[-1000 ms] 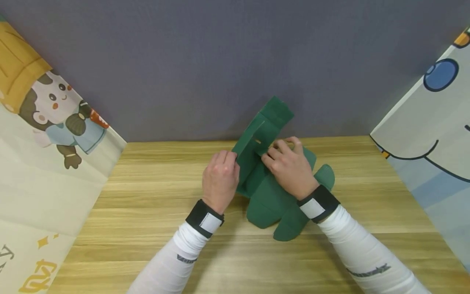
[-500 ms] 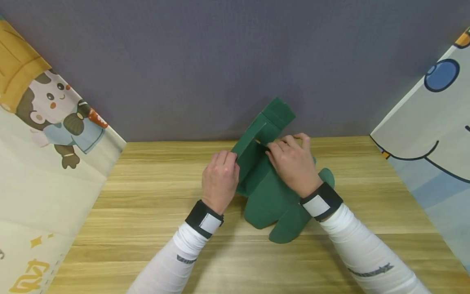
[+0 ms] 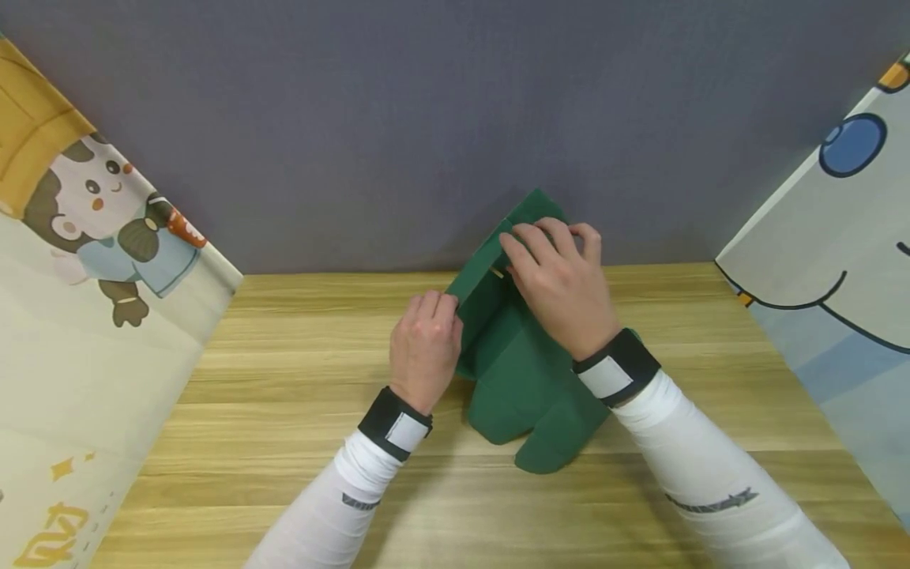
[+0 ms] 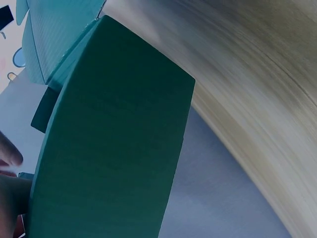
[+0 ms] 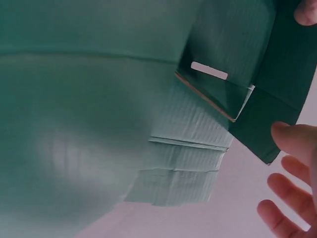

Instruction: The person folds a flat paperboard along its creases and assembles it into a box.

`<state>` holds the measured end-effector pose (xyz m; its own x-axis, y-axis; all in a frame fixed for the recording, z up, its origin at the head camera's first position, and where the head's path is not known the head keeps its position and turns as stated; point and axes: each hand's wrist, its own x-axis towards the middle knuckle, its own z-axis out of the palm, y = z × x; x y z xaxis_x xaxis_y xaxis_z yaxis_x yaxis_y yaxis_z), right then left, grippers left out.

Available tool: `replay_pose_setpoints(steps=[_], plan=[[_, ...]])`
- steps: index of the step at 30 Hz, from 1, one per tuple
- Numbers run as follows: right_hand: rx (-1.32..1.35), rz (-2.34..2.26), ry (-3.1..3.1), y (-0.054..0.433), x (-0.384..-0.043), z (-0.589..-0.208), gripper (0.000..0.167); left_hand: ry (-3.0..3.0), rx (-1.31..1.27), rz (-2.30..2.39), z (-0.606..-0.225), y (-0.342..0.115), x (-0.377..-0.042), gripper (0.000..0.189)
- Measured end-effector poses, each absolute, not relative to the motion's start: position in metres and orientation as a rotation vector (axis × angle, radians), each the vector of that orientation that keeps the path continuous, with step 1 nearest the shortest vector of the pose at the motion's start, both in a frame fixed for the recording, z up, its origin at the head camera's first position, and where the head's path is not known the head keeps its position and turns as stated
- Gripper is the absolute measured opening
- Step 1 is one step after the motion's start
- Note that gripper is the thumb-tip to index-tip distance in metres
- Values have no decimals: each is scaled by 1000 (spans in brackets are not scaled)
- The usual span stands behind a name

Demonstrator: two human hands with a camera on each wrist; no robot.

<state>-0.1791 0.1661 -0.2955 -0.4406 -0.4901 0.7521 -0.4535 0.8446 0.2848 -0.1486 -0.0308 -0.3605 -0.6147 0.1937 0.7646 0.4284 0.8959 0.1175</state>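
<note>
A green cardboard box (image 3: 512,387), partly folded with loose flaps, stands tilted on the table. My left hand (image 3: 426,344) grips the near end of its raised left side panel (image 4: 114,129). My right hand (image 3: 562,292) is over the box's far end, its index fingertip at the top edge of that panel. From the right wrist view, the thumb (image 5: 290,136) overlaps the corner of a dark green flap (image 5: 262,124), while the other visible fingers (image 5: 285,191) are spread and apart from it. Inside the box a narrow slot (image 5: 209,70) shows. The right hand hides part of the far flap.
The wooden table (image 3: 298,395) ends at a grey back wall (image 3: 355,142) just behind the box. Printed panels with cartoon figures, the left panel (image 3: 71,379) and the right panel (image 3: 803,261), flank the table.
My right hand has moved from the box's inner flap up and away toward the far end. The near rounded flaps have shifted slightly left. The left hand keeps its grip in place.
</note>
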Motion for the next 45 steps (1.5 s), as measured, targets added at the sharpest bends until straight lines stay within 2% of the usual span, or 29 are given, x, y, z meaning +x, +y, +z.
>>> replay_pose_setpoints(steps=[10, 15, 23, 28, 38, 45], plan=[[719, -64, -2127, 144, -182, -291, 16, -2229, -447, -377, -352, -40, -145, 10], [680, 193, -2226, 133, -174, -296, 13, -2225, -442, -393, -348, -44, -144, 10], [476, 679, -2343, 119, -168, -305, 15, -2203, -449, -394, -348, -42, -142, 11], [406, 829, -2348, 114, -166, -306, 17, -2206, -448, -395, -347, -41, -140, 11], [482, 691, -2348, 125, -165, -305, 16, -2217, -440, -398, -349, -46, -143, 12], [508, 682, -2363, 144, -166, -296, 22, -2207, -434, -405, -350, -49, -145, 12]])
